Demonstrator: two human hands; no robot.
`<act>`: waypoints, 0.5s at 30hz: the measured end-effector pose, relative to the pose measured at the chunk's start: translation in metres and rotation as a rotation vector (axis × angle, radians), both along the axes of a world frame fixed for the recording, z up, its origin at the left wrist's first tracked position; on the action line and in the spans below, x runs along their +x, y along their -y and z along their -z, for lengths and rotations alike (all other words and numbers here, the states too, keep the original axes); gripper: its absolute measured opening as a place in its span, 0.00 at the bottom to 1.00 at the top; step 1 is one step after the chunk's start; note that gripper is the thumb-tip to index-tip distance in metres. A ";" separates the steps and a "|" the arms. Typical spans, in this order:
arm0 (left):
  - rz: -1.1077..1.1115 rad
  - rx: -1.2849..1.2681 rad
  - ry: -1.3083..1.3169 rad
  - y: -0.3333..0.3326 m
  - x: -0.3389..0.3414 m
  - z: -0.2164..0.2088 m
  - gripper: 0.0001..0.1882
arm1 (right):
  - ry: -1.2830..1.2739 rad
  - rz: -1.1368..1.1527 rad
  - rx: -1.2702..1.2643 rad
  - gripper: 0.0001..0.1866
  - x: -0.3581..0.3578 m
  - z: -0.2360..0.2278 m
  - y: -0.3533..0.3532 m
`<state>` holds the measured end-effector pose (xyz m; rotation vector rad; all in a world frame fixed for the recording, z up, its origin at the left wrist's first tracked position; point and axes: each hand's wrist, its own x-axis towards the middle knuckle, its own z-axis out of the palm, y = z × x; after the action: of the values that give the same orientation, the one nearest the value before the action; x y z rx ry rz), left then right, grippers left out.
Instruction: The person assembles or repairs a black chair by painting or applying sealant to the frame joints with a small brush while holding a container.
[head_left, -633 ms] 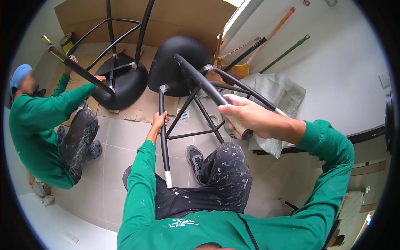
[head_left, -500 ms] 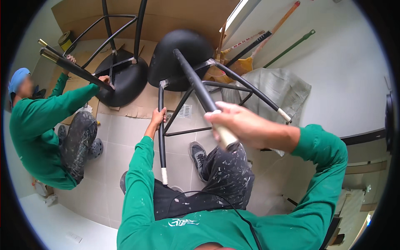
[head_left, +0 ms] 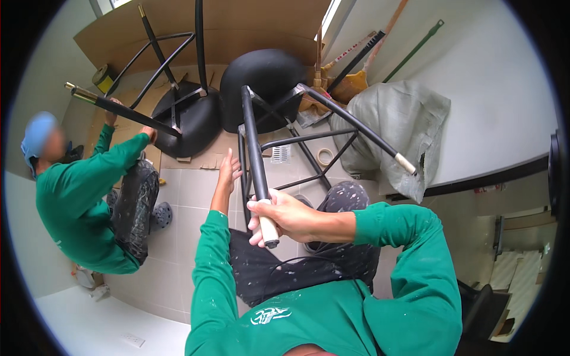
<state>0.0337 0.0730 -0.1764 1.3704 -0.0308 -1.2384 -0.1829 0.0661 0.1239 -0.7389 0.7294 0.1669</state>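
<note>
A black stool [head_left: 264, 80] with a rounded seat is tipped over in front of me, its legs slanting toward me. My right hand [head_left: 285, 215] is wrapped round one black leg, just above the pale wrapping [head_left: 269, 232] at its end. My left hand [head_left: 227, 171] has its fingers stretched out beside another leg [head_left: 243, 160]; whether the fingertips touch it I cannot tell. Ring bars [head_left: 309, 138] join the legs. A third leg reaches out to the right and also ends in a pale wrapped tip [head_left: 405, 164].
At left a crouching co-worker [head_left: 89, 202] in green handles a second upturned black stool [head_left: 199, 130] on cardboard [head_left: 202, 159]. A grey sack [head_left: 395, 130], a tape roll [head_left: 325, 156] and a broom [head_left: 350, 85] stand or lie at right, near the white wall [head_left: 493, 101].
My left hand has let go of its leg and opened. My right hand has swung its leg left and nearer to me, turning the stool. My view has shifted slightly.
</note>
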 end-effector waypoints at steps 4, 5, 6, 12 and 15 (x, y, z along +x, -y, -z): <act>0.052 -0.473 -0.146 -0.011 -0.015 -0.140 0.53 | -0.058 0.165 0.000 0.18 0.008 0.013 -0.032; 0.105 -0.468 -0.041 -0.012 -0.018 -0.154 0.50 | -0.034 0.216 0.008 0.17 0.009 0.014 -0.035; 0.160 -0.466 0.057 -0.009 -0.025 -0.165 0.47 | -0.016 0.271 0.013 0.17 0.006 0.020 -0.035; 0.070 -0.339 0.280 -0.022 -0.040 -0.158 0.25 | -0.020 0.266 -0.054 0.14 0.002 0.050 -0.086; 0.128 -0.313 0.287 -0.020 -0.040 -0.148 0.24 | 0.061 0.313 0.004 0.15 0.000 0.055 -0.093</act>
<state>-0.0068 0.0933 -0.0285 1.2725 -0.4991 -1.0786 -0.1826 0.1592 0.0690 -0.6139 0.7768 -0.1380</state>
